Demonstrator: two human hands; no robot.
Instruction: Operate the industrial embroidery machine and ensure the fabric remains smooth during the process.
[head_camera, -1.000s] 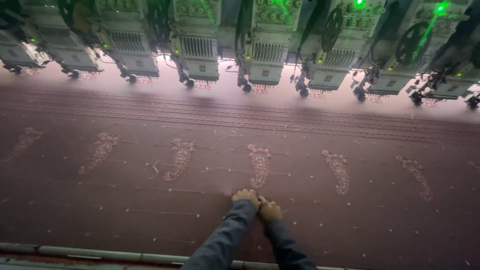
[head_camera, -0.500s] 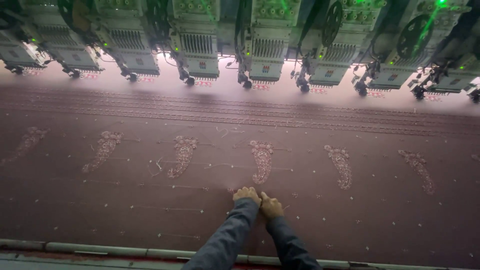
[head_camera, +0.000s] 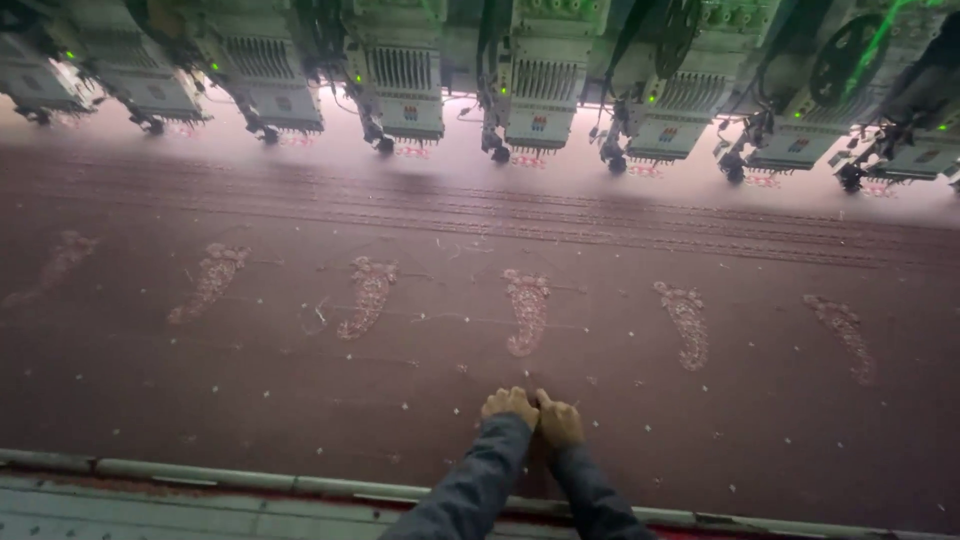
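We note our left hand (head_camera: 510, 404) and right hand (head_camera: 560, 422) curled, knuckles touching, pressed on the maroon fabric (head_camera: 200, 390); whether they pinch anything we cannot tell; nearest embroidered motif (head_camera: 526, 311) lies at twelve o'clock, long axis running away from us.

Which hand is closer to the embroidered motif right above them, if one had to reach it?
Left, marginally. The left hand rests on the maroon fabric almost directly below the motif; the right hand sits slightly lower and farther right.
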